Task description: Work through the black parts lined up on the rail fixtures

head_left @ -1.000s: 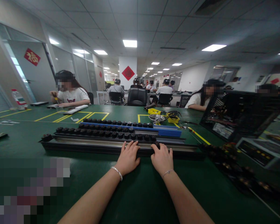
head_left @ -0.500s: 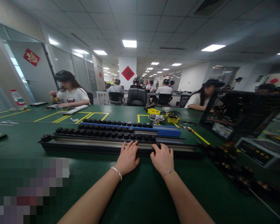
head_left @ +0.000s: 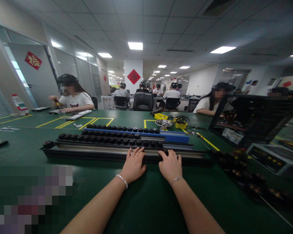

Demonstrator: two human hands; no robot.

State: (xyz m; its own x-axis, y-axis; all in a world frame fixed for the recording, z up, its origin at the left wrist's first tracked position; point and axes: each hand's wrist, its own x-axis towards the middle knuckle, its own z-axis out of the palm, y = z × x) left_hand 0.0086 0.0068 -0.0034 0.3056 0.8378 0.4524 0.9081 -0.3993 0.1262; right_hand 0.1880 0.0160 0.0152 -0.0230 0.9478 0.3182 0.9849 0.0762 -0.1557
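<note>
one left hand [head_left: 133, 165] and one right hand [head_left: 171, 165] touch one black rail [head_left: 92, 152].

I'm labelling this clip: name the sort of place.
Probably a workroom for assembling or dismantling electronics: a green worktable, rails bearing small black parts, and an open computer case.

Smooth green tabletop [head_left: 146, 201], dull metal strip [head_left: 88, 148] along the near black rail [head_left: 88, 155], black knobs [head_left: 118, 141] looking matt from here, shiny metal bowl [head_left: 163, 123]

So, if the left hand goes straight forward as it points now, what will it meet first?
Probably the row of black parts just beyond the nearest rail, though depth is unclear.
</note>
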